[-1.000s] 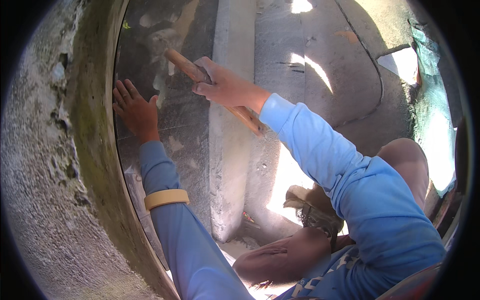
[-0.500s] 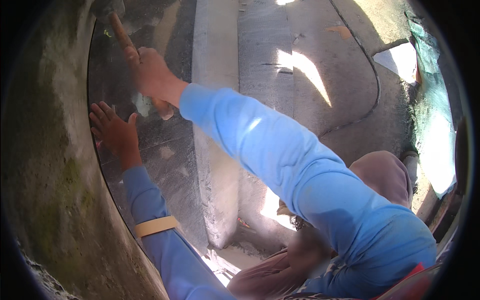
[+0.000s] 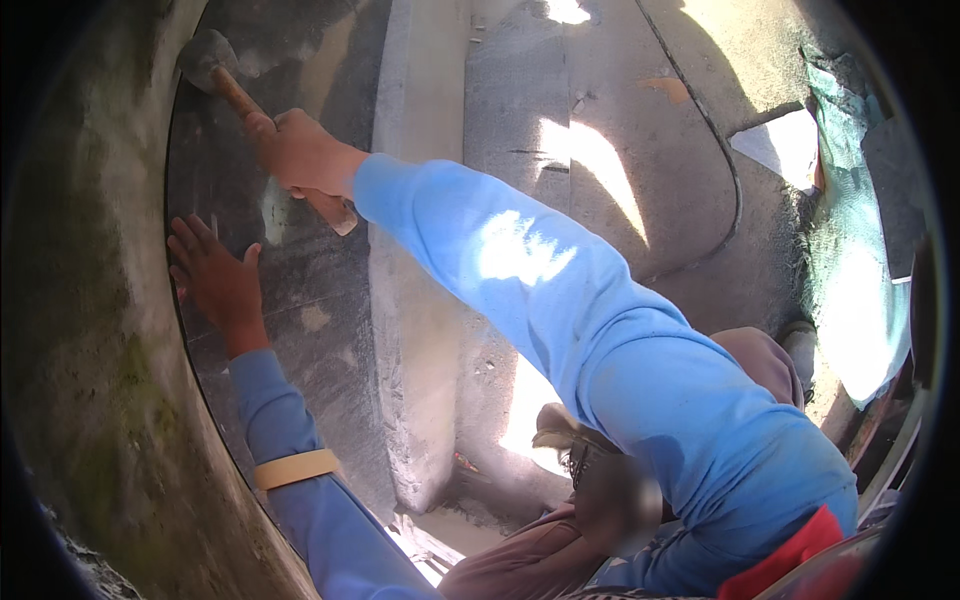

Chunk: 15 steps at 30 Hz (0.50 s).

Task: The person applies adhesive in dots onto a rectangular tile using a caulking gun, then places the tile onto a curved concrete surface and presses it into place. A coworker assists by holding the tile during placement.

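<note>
My right hand (image 3: 305,155) is wrapped round the wooden handle of a mallet (image 3: 207,62) with a grey rounded head. The head is at the far end of the dark slab (image 3: 325,365), close to the wall; whether it touches the slab I cannot tell. The handle's butt sticks out below my fist. Nearer to me, my left hand (image 3: 222,290) lies flat on the slab with fingers spread, its tips beside the wall. Nothing shows in that hand. A pale smear marks the slab between both hands.
A mottled wall (image 3: 100,330) rises along the left. Right of the slab runs a raised concrete ledge (image 3: 415,330), then a floor with a dark cable (image 3: 735,180). Green-white sheeting (image 3: 850,260) lies at far right. My bent legs and a shoe (image 3: 570,435) are below.
The mallet head has come lower in the picture and now shows in full. My left hand stays flat on the slab. The whole view has shifted slightly.
</note>
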Motion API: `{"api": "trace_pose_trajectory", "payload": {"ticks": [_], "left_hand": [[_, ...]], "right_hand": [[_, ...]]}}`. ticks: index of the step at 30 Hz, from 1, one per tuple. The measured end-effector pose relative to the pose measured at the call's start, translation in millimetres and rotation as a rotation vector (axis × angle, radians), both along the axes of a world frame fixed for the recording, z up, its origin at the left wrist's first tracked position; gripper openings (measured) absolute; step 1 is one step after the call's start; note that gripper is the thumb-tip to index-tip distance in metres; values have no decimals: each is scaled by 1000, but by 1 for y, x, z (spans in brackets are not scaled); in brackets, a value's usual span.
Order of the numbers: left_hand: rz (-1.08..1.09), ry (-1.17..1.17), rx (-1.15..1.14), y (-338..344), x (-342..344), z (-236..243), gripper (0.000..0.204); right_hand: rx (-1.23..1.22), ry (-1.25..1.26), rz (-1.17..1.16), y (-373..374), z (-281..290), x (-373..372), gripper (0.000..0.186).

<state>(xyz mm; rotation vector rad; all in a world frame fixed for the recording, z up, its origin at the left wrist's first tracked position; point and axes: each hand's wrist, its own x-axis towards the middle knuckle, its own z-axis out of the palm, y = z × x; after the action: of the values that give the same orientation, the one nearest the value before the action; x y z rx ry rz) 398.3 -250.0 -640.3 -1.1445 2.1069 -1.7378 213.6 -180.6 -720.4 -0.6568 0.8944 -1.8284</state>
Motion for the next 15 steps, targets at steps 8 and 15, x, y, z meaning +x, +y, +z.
{"api": "trace_pose_trajectory", "payload": {"ticks": [8, 15], "left_hand": [[-40, 11, 15, 0, 0, 3, 98], [-83, 7, 33, 0, -1, 4, 100]], "right_hand": [[-77, 70, -84, -18, -5, 10, 59], [-197, -72, -398, -27, -22, 32, 63]]}}
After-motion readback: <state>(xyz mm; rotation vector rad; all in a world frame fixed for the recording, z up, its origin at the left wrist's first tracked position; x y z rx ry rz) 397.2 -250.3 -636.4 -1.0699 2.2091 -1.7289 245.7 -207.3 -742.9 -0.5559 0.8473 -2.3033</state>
